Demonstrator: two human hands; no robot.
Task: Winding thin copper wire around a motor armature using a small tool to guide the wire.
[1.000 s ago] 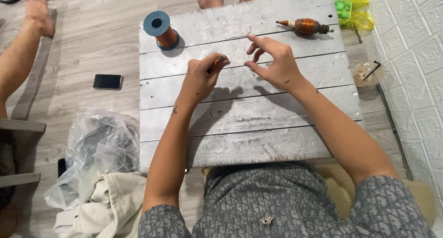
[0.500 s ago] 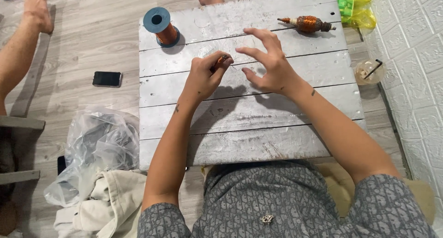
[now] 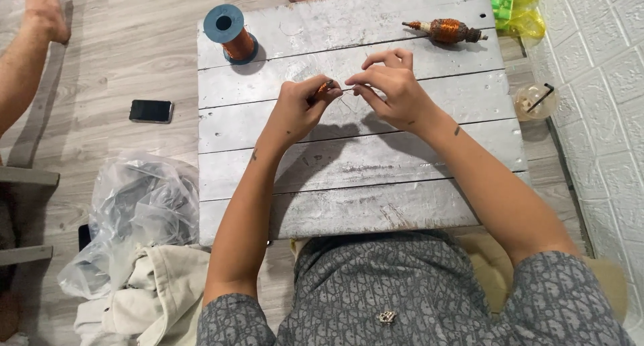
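Your left hand pinches a small copper coil over the tabletop, while your right hand nips its thin wire end. The wire looks light, springy and easily kinked, so grip the wound body. A spool and rotor lie beyond.

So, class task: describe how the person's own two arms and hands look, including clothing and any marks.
Both arms are bare below short grey patterned sleeves. The left hand and right hand wear no gloves, and no rings show. Small dark marks sit on the left forearm and near the right wrist.
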